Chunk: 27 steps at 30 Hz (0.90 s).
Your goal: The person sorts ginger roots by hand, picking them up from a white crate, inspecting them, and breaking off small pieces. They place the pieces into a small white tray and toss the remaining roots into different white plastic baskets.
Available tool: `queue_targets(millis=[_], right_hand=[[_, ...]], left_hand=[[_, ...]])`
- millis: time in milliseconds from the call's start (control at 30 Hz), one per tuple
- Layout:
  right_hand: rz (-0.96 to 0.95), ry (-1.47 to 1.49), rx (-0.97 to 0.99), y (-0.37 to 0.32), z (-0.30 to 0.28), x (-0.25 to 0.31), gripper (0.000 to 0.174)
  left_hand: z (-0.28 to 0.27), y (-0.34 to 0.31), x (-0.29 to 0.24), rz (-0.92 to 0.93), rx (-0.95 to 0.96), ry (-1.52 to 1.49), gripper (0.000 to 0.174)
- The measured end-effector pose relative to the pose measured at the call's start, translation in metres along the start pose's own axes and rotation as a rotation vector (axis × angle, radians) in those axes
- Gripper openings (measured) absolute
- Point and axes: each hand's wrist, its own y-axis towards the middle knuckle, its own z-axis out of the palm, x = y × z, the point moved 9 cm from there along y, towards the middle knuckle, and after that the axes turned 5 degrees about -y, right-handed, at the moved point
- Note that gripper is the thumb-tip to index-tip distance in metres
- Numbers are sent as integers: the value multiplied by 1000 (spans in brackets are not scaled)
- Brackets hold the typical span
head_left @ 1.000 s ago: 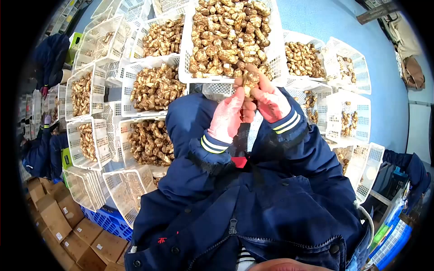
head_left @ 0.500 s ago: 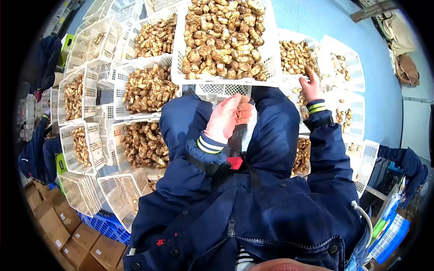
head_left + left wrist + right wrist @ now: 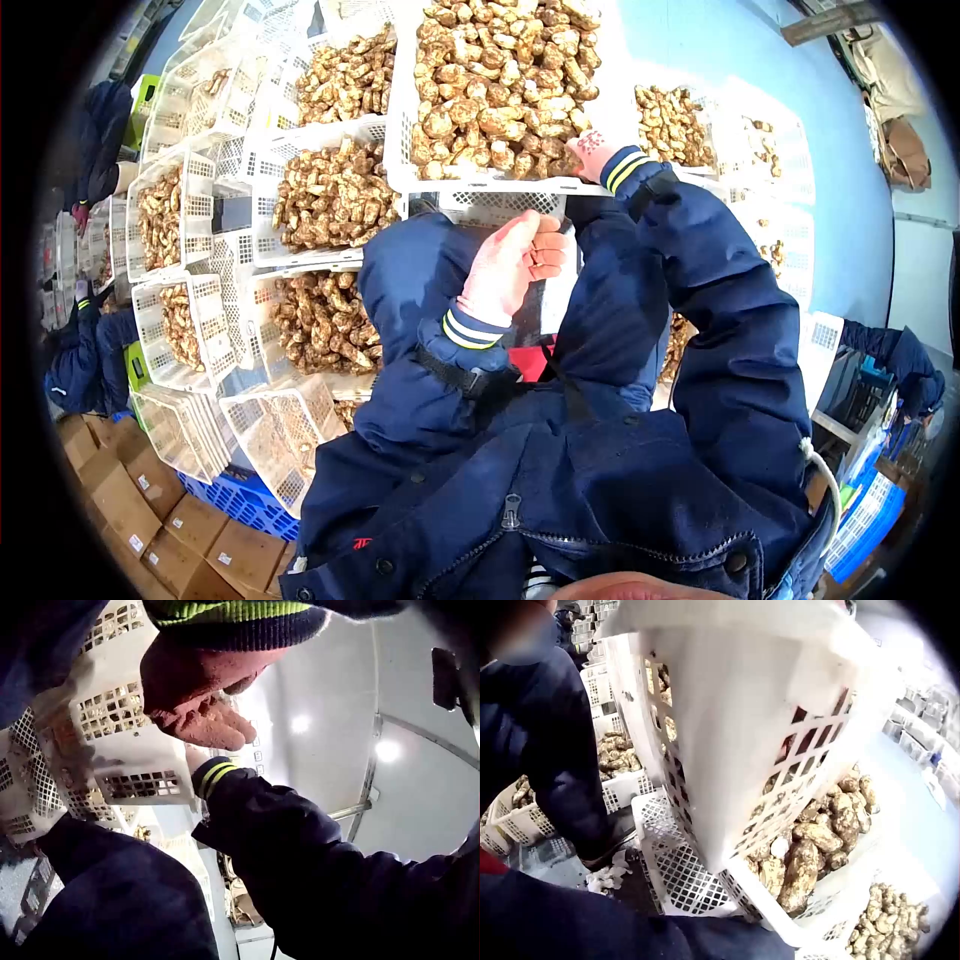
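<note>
A large white basket [image 3: 400, 150] heaped with brown and cream mushrooms [image 3: 505, 90] stands in front of my knees. My right hand [image 3: 592, 152], in a pink glove, reaches over its near right corner into the mushrooms. The fingers are hidden there, and I cannot tell whether they hold one. In the right wrist view the basket wall [image 3: 727, 735] covers most of this hand. My left hand [image 3: 512, 262], also gloved, hovers over my lap just below the basket's near edge. In the left wrist view its fingers [image 3: 217, 727] are loosely bent with nothing between them.
More white baskets of mushrooms stand on the left [image 3: 335, 195] and on the right [image 3: 672, 125]. A lower basket [image 3: 694, 881] sits under the large one. Cardboard boxes [image 3: 190, 520] and a blue crate [image 3: 240, 505] lie at the lower left. Other people [image 3: 80, 350] work at the far left.
Both hands held a mushroom together at first. My right hand then went out to the baskets on the right and has come back to the large basket's corner. The left hand stays over my lap.
</note>
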Motion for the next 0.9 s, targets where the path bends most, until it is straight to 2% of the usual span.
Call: queue_targets(millis=[200, 333, 367, 433, 467, 500, 533, 567, 633, 667, 733, 767, 833, 867, 900], right_hand=[[-13, -30, 83, 8, 13, -1, 35], [-84, -106, -136, 11, 4, 4, 27], [3, -101, -44, 10, 4, -5, 26], [80, 34, -55, 12, -10, -13, 24], [165, 233, -153, -3, -29, -22, 22], [188, 341, -282, -19, -52, -27, 27], [287, 500, -367, -32, -55, -37, 28], [384, 657, -453, -46, -58, -48, 30], [209, 1686, -610, -66, -54, -34, 37], [176, 1740, -640, -76, -63, -25, 31], [160, 1771, -613, -107, -103, 13, 35], [25, 1747, -693, -113, -110, 25, 36], [-36, 1603, -572, -123, -112, 59, 36], [-132, 1026, -737, -136, -142, 69, 36], [-289, 886, -824, -144, -161, 82, 36]], left_hand=[[1, 3, 0, -7, 61, -41, 33], [4, 0, -7, 24, 67, -44, 32], [7, -2, -10, 29, 79, -53, 32], [5, -5, -16, 56, 61, -33, 32], [1, -5, -18, 59, 41, -30, 32], [-3, -5, -20, 60, 22, -28, 32], [-6, -4, -23, 87, 38, -26, 32], [3, -3, -28, 86, 139, -52, 33], [-4, -5, -32, 113, -34, 44, 34], [-4, 0, -28, 98, 42, -2, 39], [20, -6, -34, 129, 39, 11, 42], [28, -9, -36, 158, 32, 21, 45], [40, -11, -40, 184, 122, -115, 42], [31, -8, -43, 251, 143, -117, 39], [24, -8, -46, 318, 166, -119, 36]])
